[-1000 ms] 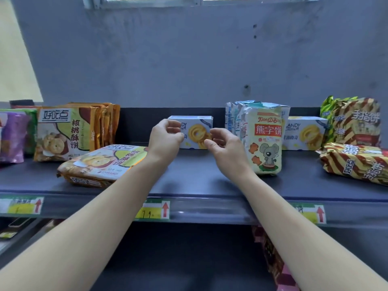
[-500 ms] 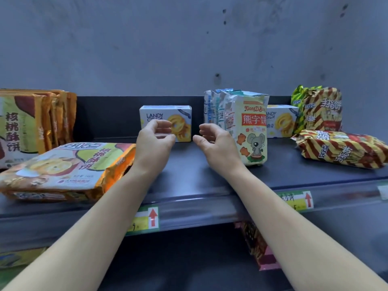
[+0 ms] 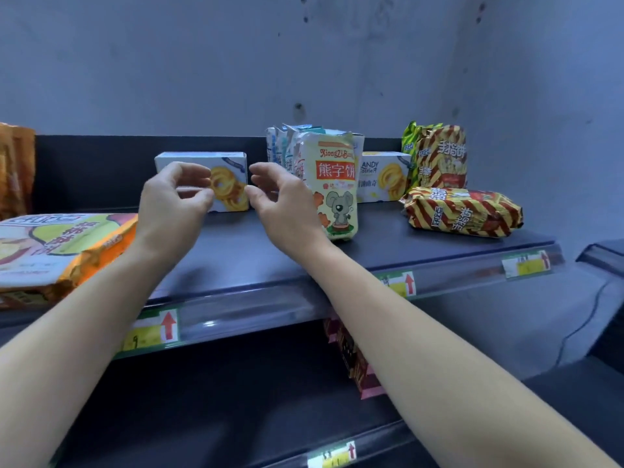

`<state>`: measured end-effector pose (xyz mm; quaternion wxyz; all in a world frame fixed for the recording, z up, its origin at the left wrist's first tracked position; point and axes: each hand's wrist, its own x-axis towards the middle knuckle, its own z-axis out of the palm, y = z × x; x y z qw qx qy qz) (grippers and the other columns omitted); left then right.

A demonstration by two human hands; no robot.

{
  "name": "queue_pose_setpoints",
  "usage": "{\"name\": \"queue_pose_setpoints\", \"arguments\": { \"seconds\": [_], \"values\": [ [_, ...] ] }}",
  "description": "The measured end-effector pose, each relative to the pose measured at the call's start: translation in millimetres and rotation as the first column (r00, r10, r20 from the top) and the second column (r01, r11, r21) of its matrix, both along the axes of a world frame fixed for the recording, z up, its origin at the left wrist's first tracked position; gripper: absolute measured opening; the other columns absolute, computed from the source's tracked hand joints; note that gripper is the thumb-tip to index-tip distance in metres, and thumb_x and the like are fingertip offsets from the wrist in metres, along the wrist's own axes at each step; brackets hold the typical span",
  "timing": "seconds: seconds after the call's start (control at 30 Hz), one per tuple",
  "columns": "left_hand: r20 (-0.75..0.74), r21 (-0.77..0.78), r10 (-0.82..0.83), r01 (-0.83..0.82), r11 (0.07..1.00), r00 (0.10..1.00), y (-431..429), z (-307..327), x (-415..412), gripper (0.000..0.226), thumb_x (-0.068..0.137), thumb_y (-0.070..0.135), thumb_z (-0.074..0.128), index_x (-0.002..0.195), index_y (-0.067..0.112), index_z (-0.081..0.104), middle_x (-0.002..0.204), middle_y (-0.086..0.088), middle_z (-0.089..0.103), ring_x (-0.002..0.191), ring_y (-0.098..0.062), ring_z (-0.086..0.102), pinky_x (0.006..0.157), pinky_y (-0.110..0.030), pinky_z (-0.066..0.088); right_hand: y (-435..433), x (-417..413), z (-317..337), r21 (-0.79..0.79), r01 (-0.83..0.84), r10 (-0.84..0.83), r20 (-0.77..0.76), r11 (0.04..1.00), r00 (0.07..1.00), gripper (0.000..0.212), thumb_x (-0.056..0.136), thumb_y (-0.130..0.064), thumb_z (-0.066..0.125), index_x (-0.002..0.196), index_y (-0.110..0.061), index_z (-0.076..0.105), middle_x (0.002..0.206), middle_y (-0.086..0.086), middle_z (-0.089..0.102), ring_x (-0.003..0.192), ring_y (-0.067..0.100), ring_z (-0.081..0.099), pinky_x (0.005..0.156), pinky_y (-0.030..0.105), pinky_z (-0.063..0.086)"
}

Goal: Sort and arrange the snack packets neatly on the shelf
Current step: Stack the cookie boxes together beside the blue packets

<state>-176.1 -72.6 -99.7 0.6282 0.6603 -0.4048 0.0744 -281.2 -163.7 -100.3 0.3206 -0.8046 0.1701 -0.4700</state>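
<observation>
Both my hands hover over the dark shelf (image 3: pixel 236 258), empty, fingers curled and apart. My left hand (image 3: pixel 172 204) is in front of a white cookie box (image 3: pixel 226 163) at the back, hiding its left part. My right hand (image 3: pixel 283 204) is just left of an upright yellow mouse packet (image 3: pixel 337 184), not touching it as far as I can tell. Behind that packet stand several white-blue packets (image 3: pixel 280 143). A second cookie box (image 3: pixel 381 177) sits further right. One striped red-gold packet (image 3: pixel 442 157) stands upright; another (image 3: pixel 462 211) lies flat.
A large orange-green biscuit packet (image 3: pixel 60 244) lies flat at the left shelf edge, with orange packets (image 3: pixel 17 170) standing behind it. Price labels (image 3: pixel 152 329) line the shelf front. A lower shelf holds a striped packet (image 3: pixel 351 359). A grey wall backs the shelf.
The view has swung right, so the left packets slid out of frame. Both hands stay close together in front of the cookie box, holding nothing.
</observation>
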Motion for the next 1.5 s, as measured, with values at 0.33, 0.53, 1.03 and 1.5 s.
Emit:
{"name": "queue_pose_setpoints", "arguments": {
  "seconds": [0.33,0.53,1.03,1.5],
  "values": [
    [0.046,-0.002,-0.242,0.242,0.97,0.969,-66,52,-115,0.019,0.087,0.003,0.059,0.101,0.016,0.059,0.094,0.003,0.065,0.078,-0.005,0.062,0.069,-0.017,0.053,-129,-106,67,-0.137,0.23,-0.23,0.019,0.963,0.973,0.028,0.09,-0.013,0.059,0.117,-0.006,0.063,0.109,0.008,0.068,0.099,0.015,0.062,0.092,0.027,0.049],
    [-0.03,0.062,-0.247,0.249,0.967,0.969,-141,60,-150,0.023,0.087,0.0,0.055,0.099,0.019,0.059,0.094,0.004,0.063,0.077,-0.009,0.059,0.065,-0.015,0.051,-219,-132,90,-0.262,0.273,-0.354,-0.341,0.926,0.871,0.038,0.088,-0.016,0.061,0.125,-0.009,0.058,0.123,0.008,0.062,0.113,0.023,0.058,0.097,0.031,0.045],
    [-0.232,0.037,-0.105,0.117,0.992,0.967,-176,74,-157,0.027,0.088,-0.01,0.05,0.103,0.011,0.06,0.109,-0.009,0.063,0.099,-0.024,0.066,0.092,-0.04,0.053,-281,-77,87,-0.489,-0.072,-0.398,-0.78,0.87,0.483,0.041,0.082,-0.018,0.072,0.119,-0.008,0.058,0.116,0.009,0.063,0.094,0.022,0.059,0.074,0.03,0.048],
    [-0.125,0.127,0.038,-0.022,0.992,0.991,-167,76,-155,0.028,0.079,0.001,0.061,0.095,0.023,0.065,0.101,0.003,0.069,0.093,-0.016,0.069,0.088,-0.039,0.055,-296,-52,81,-0.552,-0.077,-0.465,-0.763,0.831,0.448,0.072,0.07,-0.031,0.081,0.131,-0.014,0.046,0.131,0.011,0.045,0.122,0.028,0.044,0.097,0.04,0.045]
  ]
}}
